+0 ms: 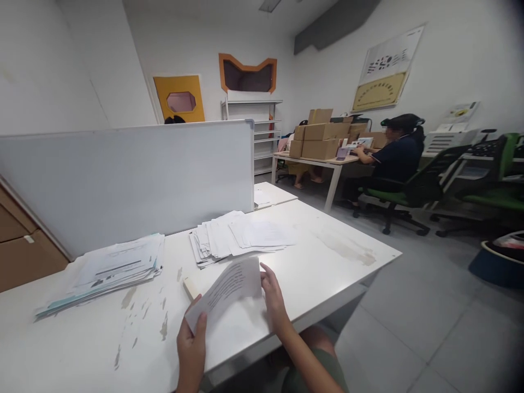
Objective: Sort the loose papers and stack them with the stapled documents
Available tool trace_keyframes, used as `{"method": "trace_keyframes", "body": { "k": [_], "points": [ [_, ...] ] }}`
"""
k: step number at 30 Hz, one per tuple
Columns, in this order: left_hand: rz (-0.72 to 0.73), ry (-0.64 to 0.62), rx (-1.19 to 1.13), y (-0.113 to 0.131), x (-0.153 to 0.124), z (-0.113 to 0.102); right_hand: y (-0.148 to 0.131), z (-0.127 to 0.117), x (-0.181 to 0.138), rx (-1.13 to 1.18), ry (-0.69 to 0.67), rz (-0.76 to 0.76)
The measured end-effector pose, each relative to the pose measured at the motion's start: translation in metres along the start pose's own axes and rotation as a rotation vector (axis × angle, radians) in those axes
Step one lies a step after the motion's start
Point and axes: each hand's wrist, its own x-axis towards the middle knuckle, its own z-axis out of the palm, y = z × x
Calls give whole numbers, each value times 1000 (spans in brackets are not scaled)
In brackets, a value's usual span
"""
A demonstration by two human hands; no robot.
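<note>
left hand (191, 349) pinches sheet (225, 289) bottom corner, lower centre | right hand (273, 297) fingers curled on its right edge, keeping it curved off table (327, 267) | folded stack (237, 236) fanned above

White scuffed table (327, 256) — two paper stacks (110, 267) (237, 236), flat wooden block (192, 286)

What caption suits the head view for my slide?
Both hands, left hand and right hand, hold a folded white printed sheet over a worn white table.

Office, desks (327, 256), paper stacks (237, 237), swivel chairs (413, 194)
</note>
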Motion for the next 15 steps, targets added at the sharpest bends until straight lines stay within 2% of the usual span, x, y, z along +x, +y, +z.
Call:
{"method": "trace_keyframes", "body": {
  "k": [3, 7, 11, 15],
  "points": [
    [-10, 60, 47, -1, -2, -1, 1, -1, 0, 1, -21, -15],
    [-63, 65, 109, 2, -4, 1, -1, 1, 0, 0, -62, 3],
    [-127, 57, 204, 11, -5, 5, 0, 0, 1, -87, -48, -31],
    [-140, 77, 192, 18, -6, 5, 2, -1, 2, -181, -70, -91]
  ]
}}
